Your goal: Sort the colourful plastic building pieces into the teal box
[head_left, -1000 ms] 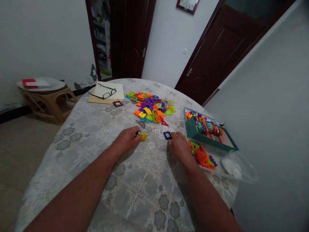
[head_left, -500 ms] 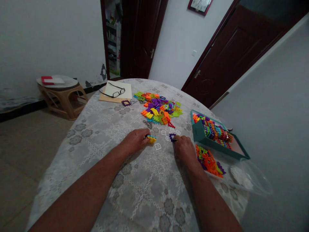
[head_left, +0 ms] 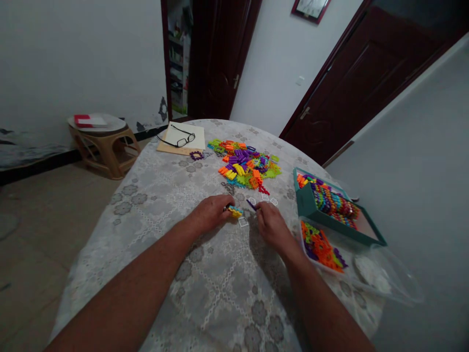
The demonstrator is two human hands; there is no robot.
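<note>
Left hand [head_left: 214, 212] pinches a yellow block [head_left: 235, 213]; right hand [head_left: 271, 222] clamps a purple piece [head_left: 251, 204] by one end, which could let it twist.

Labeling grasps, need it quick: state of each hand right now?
Left hand: closed, holding yellow and light-blue pieces.
Right hand: closed, holding a purple piece.
</note>
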